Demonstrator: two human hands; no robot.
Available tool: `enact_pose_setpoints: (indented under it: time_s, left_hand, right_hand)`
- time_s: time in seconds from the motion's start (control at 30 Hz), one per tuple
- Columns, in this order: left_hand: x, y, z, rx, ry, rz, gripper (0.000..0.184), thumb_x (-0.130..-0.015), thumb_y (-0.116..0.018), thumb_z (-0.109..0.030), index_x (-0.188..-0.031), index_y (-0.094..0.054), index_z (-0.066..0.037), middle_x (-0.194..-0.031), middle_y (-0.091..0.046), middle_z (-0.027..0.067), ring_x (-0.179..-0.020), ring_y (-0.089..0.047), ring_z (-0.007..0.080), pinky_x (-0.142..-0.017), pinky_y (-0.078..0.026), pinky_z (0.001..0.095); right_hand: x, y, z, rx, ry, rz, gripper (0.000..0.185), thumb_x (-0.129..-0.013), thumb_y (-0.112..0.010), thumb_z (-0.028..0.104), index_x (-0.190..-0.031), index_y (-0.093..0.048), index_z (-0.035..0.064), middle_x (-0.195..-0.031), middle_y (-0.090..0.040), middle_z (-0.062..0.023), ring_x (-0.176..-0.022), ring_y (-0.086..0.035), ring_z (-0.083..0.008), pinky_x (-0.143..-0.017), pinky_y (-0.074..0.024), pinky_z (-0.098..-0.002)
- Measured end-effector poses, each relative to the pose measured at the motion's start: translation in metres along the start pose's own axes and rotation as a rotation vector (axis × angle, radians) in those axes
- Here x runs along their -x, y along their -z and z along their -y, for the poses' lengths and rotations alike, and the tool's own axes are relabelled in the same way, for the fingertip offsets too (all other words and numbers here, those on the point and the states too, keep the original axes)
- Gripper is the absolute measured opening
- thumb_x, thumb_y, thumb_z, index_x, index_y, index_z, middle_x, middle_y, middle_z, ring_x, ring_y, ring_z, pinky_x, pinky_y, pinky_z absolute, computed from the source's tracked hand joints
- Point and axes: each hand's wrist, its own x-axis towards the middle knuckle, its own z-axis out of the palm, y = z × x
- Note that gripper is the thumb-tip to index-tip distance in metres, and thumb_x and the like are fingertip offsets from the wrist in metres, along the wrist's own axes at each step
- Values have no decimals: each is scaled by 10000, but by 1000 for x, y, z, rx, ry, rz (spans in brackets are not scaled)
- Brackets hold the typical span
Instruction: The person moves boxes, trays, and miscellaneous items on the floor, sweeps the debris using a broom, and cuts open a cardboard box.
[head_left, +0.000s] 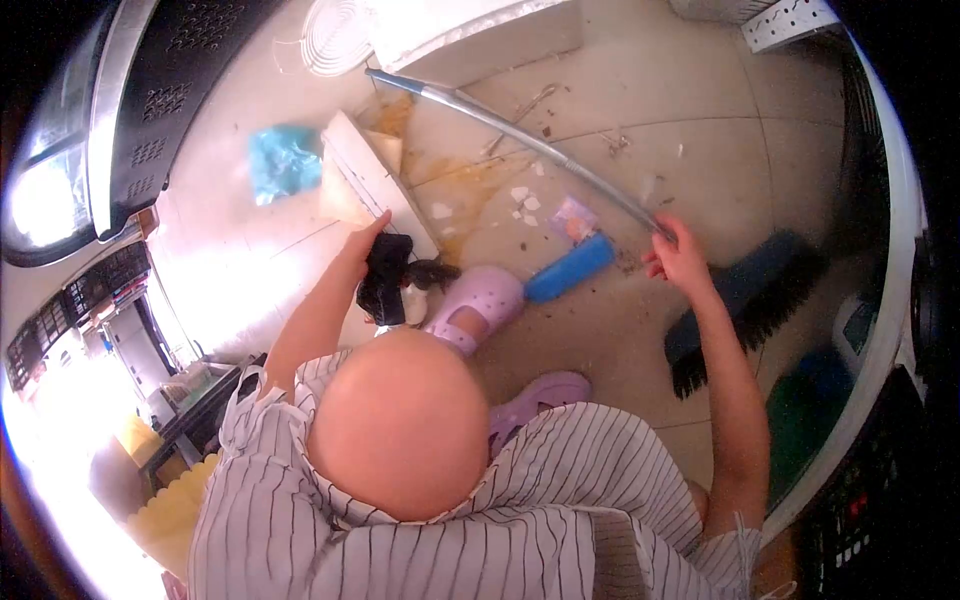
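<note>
My right hand (677,258) is closed around the grey metal pole of a broom (560,158). The pole slants up to the left and ends in a blue tip, while the dark bristled broom head (745,305) lies to the right of the hand. My left hand (368,245) grips the near end of a long white board (375,180), its fingers partly hidden. A black crumpled item (388,280) is right beside that hand. On the floor between my hands are a blue block-like object (570,268), a small printed packet (573,218) and white shards (524,203).
A light-blue plastic bag (283,163) lies left of the board. Yellowish stains (465,185) and scattered debris mark the tiled floor. My feet wear lilac clogs (485,300). A white box-like block (480,40) and a round white grille (337,35) are at the far side.
</note>
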Motion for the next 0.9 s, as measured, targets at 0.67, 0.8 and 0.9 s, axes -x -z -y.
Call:
enact_pose_setpoints:
  time_s: [0.67, 0.8, 0.9]
  left_hand:
    - [-40, 68, 0, -609, -451, -508, 366, -618, -606, -316, -786, -551, 4, -681, -548, 85, -595, -506, 155, -547, -398, 268]
    - [-48, 77, 2, -461, -434, -409, 399, -628, -608, -325, -841, -533, 4, -727, -548, 70, -602, -507, 146, -541, -404, 250]
    - [-44, 76, -6, -225, -377, -215, 406, -636, -610, -326, -855, -518, 4, -720, -539, 73, -584, -502, 148, -525, -406, 248]
  right_hand:
    - [15, 19, -6, -1, 94, -61, 180, -788, -418, 143, -914, -443, 17, -659, -508, -68, -504, -490, -114, -456, -420, -230]
    - [16, 19, -5, 2, 113, -69, 184, -788, -421, 149, -905, -449, 9, -655, -510, -71, -496, -489, -114, -456, -419, -228]
    - [14, 19, -8, -10, 143, -70, 179, -787, -425, 152, -891, -453, 9, -636, -511, -67, -487, -485, -109, -450, -412, -227]
